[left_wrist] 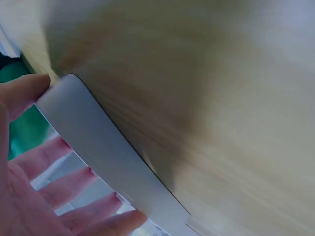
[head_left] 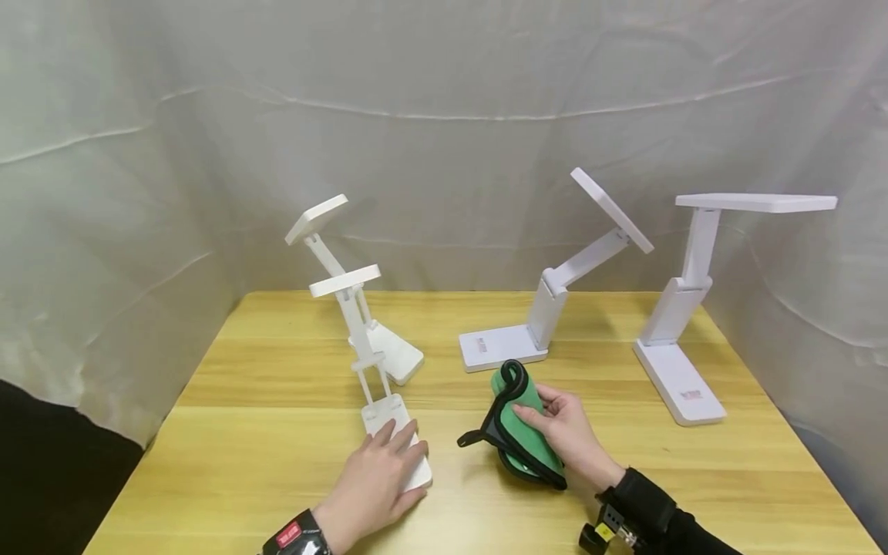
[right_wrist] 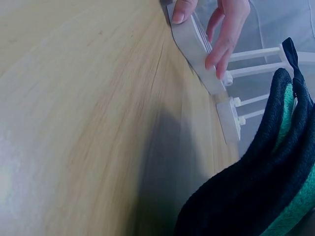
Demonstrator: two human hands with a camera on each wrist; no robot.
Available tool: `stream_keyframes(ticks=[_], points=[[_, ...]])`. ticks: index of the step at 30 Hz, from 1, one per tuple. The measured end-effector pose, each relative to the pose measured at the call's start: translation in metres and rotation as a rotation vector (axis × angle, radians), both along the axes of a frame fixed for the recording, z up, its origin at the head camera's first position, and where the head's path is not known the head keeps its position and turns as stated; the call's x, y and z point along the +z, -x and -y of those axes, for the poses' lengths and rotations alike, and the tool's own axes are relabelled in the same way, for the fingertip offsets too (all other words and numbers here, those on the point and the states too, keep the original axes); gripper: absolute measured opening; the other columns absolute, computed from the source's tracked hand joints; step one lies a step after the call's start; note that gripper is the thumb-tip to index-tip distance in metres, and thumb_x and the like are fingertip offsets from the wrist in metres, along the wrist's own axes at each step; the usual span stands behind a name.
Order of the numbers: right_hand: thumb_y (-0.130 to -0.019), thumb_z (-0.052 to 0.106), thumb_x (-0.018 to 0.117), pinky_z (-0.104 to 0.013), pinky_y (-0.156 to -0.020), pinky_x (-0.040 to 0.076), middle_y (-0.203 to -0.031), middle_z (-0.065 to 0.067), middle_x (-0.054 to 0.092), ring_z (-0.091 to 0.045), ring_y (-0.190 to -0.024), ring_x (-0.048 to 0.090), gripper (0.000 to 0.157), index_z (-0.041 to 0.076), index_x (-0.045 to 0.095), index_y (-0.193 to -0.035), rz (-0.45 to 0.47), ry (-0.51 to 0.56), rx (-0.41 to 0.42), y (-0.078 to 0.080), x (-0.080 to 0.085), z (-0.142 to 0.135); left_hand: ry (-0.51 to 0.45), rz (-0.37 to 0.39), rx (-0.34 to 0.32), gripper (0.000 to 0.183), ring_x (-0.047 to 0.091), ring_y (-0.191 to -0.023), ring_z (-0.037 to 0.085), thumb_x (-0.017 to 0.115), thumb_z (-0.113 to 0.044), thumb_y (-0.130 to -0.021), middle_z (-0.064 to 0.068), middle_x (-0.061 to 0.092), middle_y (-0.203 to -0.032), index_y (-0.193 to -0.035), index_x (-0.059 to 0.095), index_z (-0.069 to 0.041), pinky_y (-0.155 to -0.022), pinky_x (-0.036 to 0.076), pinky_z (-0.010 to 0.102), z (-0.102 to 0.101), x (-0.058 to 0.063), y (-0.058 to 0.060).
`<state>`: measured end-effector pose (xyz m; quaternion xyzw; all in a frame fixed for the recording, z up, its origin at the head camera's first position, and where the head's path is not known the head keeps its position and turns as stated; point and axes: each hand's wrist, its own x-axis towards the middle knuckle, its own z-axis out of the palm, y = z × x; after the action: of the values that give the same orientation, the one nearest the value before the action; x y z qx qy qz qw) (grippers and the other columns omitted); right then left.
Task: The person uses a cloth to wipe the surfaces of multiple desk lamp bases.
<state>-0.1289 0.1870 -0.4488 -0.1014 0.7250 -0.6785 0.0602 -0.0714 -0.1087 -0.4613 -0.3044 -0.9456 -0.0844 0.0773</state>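
Note:
My right hand (head_left: 570, 433) grips a folded green cloth (head_left: 530, 432) with black edging and a small black loop, held just above the table. In the right wrist view the bunched cloth (right_wrist: 221, 201) fills the lower right, and the hand holding it is out of sight. My left hand (head_left: 371, 478) rests on the white base (head_left: 418, 475) of the nearest desk lamp, fingers spread over its top, thumb at its near end. Seen from the left wrist, the fingers (left_wrist: 66, 187) lie nearly straight across the base (left_wrist: 108, 142). That lamp's head (head_left: 344, 280) is raised on a slim arm.
Just behind the touched lamp stands another white lamp (head_left: 395, 353). A third lamp (head_left: 502, 347) is beyond the cloth, its head tilted steeply. On the right, a fourth lamp (head_left: 681, 384) has a level head. Pale sheeting (head_left: 444, 154) encloses the wooden table (head_left: 264, 455).

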Motion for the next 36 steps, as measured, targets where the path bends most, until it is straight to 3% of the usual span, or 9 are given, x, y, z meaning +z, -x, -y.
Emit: stream_keyframes(ticks=[6, 10, 14, 18, 25, 30, 36], points=[[-0.087, 0.009, 0.066, -0.028, -0.066, 0.057, -0.107, -0.026, 0.065, -0.017, -0.082, 0.068, 0.044, -0.009, 0.054, -0.125, -0.009, 0.002, 0.004, -0.003, 0.002, 0.001, -0.036, 0.022, 0.033, 0.051, 0.049, -0.116, 0.047, 0.069, -0.045, -0.08, 0.017, 0.052, -0.135, -0.12, 0.062, -0.014, -0.09, 0.045, 0.058, 0.031, -0.002, -0.004], [-0.086, 0.009, 0.067, -0.029, -0.067, 0.057, -0.107, -0.023, 0.066, -0.018, -0.082, 0.068, 0.043, -0.007, 0.055, -0.124, -0.006, 0.012, 0.0, -0.003, 0.003, 0.002, -0.058, 0.03, 0.075, 0.053, 0.047, -0.12, 0.044, 0.072, -0.043, -0.076, 0.015, 0.051, -0.137, -0.12, 0.063, -0.014, -0.085, 0.047, 0.059, 0.062, -0.002, 0.002], [-0.086, 0.009, 0.067, -0.029, -0.067, 0.057, -0.108, -0.021, 0.067, -0.018, -0.083, 0.068, 0.042, -0.006, 0.056, -0.124, -0.019, 0.016, 0.011, -0.003, 0.003, 0.002, -0.07, 0.077, 0.123, 0.055, 0.042, -0.125, 0.042, 0.074, -0.039, -0.076, 0.013, 0.048, -0.14, -0.123, 0.061, -0.014, -0.082, 0.046, 0.063, 0.098, 0.0, 0.017], [-0.086, 0.007, 0.067, -0.029, -0.067, 0.057, -0.108, -0.023, 0.066, -0.018, -0.083, 0.068, 0.041, -0.007, 0.057, -0.123, -0.042, 0.026, 0.027, -0.003, 0.002, 0.003, -0.081, 0.122, 0.155, 0.057, 0.04, -0.127, 0.042, 0.077, -0.033, -0.072, 0.014, 0.047, -0.14, -0.123, 0.062, -0.014, -0.089, 0.04, 0.066, 0.136, 0.002, 0.037], [-0.085, 0.005, 0.067, -0.029, -0.067, 0.057, -0.109, -0.025, 0.065, -0.017, -0.084, 0.068, 0.041, -0.008, 0.056, -0.123, -0.063, 0.044, 0.039, -0.002, 0.0, 0.004, -0.126, 0.215, 0.109, 0.061, 0.038, -0.127, 0.045, 0.081, -0.016, -0.066, 0.019, 0.044, -0.141, -0.122, 0.061, -0.006, -0.1, 0.029, 0.064, 0.19, 0.007, 0.069], [-0.085, 0.004, 0.067, -0.027, -0.066, 0.057, -0.105, -0.026, 0.066, -0.016, -0.082, 0.068, 0.039, -0.01, 0.057, -0.12, -0.087, 0.049, 0.048, -0.002, -0.002, 0.005, -0.183, 0.261, 0.082, 0.058, 0.038, -0.126, 0.048, 0.082, -0.005, -0.06, 0.021, 0.046, -0.139, -0.116, 0.065, -0.005, -0.1, 0.03, 0.064, 0.214, 0.009, 0.086], [-0.085, 0.005, 0.067, -0.026, -0.065, 0.056, -0.106, -0.023, 0.066, -0.016, -0.081, 0.068, 0.04, -0.01, 0.057, -0.121, -0.099, 0.044, 0.044, -0.003, -0.001, 0.007, -0.188, 0.26, 0.079, 0.06, 0.04, -0.122, 0.05, 0.083, -0.002, -0.057, 0.022, 0.048, -0.137, -0.114, 0.066, -0.006, -0.096, 0.032, 0.066, 0.224, 0.012, 0.096]])
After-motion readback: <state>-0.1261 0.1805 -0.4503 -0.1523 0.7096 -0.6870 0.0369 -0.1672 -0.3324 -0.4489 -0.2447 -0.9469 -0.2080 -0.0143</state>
